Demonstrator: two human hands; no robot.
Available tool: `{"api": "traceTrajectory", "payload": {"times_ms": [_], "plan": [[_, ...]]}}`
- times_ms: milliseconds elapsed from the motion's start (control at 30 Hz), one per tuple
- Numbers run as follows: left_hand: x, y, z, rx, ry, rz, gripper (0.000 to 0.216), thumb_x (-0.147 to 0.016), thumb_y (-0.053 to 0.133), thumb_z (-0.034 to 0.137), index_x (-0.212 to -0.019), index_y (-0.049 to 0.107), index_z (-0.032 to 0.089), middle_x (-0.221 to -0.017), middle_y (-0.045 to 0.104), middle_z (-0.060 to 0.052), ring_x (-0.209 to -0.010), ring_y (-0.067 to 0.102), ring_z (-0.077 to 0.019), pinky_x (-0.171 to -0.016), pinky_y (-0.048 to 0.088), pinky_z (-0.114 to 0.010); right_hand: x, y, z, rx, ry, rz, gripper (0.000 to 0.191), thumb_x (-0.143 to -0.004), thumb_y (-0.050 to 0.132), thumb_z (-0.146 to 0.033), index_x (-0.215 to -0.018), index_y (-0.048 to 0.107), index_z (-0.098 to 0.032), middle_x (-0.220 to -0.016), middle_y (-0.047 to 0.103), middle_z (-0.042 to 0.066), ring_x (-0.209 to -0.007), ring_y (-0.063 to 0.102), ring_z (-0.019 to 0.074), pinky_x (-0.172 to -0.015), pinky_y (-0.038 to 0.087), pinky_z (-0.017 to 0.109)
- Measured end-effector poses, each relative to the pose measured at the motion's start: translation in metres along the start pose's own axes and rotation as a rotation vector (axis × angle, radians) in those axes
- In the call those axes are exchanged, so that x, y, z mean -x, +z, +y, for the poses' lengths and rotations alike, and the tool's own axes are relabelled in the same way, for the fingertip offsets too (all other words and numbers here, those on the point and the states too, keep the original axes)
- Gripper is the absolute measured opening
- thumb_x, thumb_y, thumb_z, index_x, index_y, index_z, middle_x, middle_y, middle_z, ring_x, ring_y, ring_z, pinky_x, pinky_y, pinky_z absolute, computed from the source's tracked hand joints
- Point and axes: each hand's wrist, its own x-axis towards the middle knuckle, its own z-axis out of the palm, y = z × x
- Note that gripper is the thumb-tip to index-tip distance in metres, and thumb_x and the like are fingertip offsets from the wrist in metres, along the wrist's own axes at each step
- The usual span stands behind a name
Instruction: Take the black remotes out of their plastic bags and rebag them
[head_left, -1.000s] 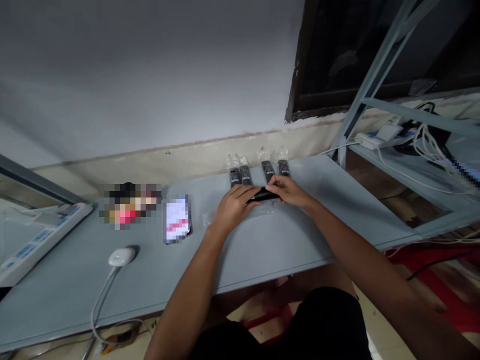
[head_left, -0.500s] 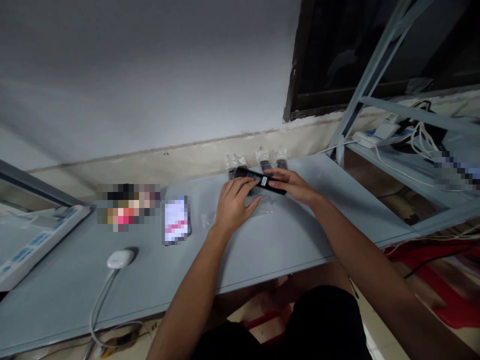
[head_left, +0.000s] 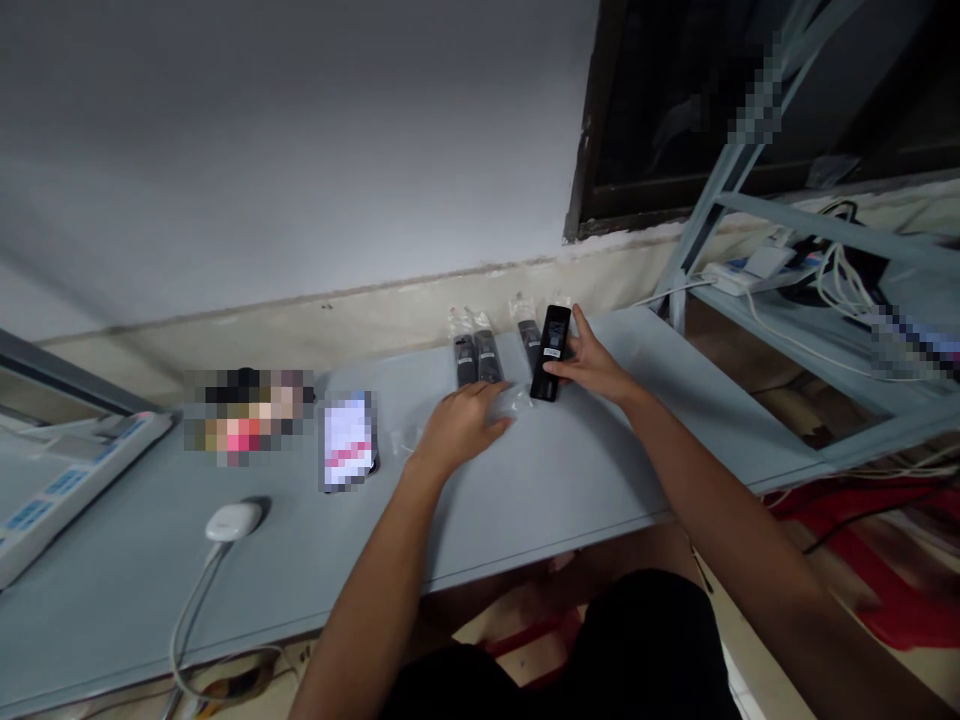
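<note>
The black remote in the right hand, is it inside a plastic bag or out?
Out. The black remote is bare in the right hand; the left hand rests on an empty clear bag.

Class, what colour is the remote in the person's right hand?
Black, with a small white label; the remote in the right hand shows best in the head view.

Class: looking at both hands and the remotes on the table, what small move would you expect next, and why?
Probably sliding the remote into the clear bag. The right hand holds it bare and upright, the left hand rests on the empty bag, and the bagged remotes lie in a row behind.
</note>
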Motion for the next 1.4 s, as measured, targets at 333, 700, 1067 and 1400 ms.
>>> {"api": "traceTrajectory", "payload": {"times_ms": [333, 700, 1067, 1400], "plan": [[-0.002, 0.007, 0.004, 0.053, 0.003, 0.096, 0.052, -0.095, 0.071, 0.035, -0.144, 0.060, 0.023, -0.134, 0.070, -0.011, -0.118, 0.070, -0.0302, -0.095, 0.060, -0.041, -0.001, 0.023, -0.001, -0.087, -0.019, 0.151, 0.143, -0.073, 0.091, -0.042, -0.168, -0.016, -0.043, -0.146, 0.060, 0.014, -0.090, 0.074, 0.0231, -0.078, 0.069, 0.044], [-0.005, 0.011, 0.005, 0.025, -0.076, 0.263, 0.060, -0.095, 0.071, 0.045, -0.146, 0.059, 0.016, -0.136, 0.068, -0.018, -0.119, 0.068, -0.0350, -0.099, 0.058, -0.047, 0.001, 0.056, 0.003, -0.079, -0.037, 0.154, 0.154, -0.069, 0.094, -0.049, -0.167, -0.023, -0.028, -0.127, 0.067, 0.013, -0.089, 0.069, 0.0225, -0.092, 0.063, 0.045], [-0.006, -0.010, -0.005, 0.751, -0.206, 0.128, 0.048, -0.098, 0.061, 0.055, -0.124, 0.078, 0.018, -0.119, 0.079, -0.011, -0.109, 0.073, -0.0293, -0.098, 0.056, -0.041, -0.003, 0.041, 0.003, -0.102, -0.073, -0.008, 0.136, -0.068, 0.093, -0.048, -0.168, 0.003, -0.032, -0.106, 0.072, 0.005, -0.088, 0.069, 0.0224, -0.090, 0.059, 0.042], [-0.011, 0.002, -0.012, 1.054, -0.408, 0.030, 0.030, -0.081, 0.080, 0.047, -0.083, 0.078, 0.016, -0.074, 0.073, -0.005, -0.068, 0.064, -0.0159, -0.066, 0.050, -0.029, 0.007, 0.043, -0.006, -0.074, -0.082, -0.156, 0.084, -0.071, 0.092, -0.044, -0.142, 0.049, -0.032, -0.117, 0.065, 0.004, -0.079, 0.065, 0.0154, -0.084, 0.057, 0.038]]}}
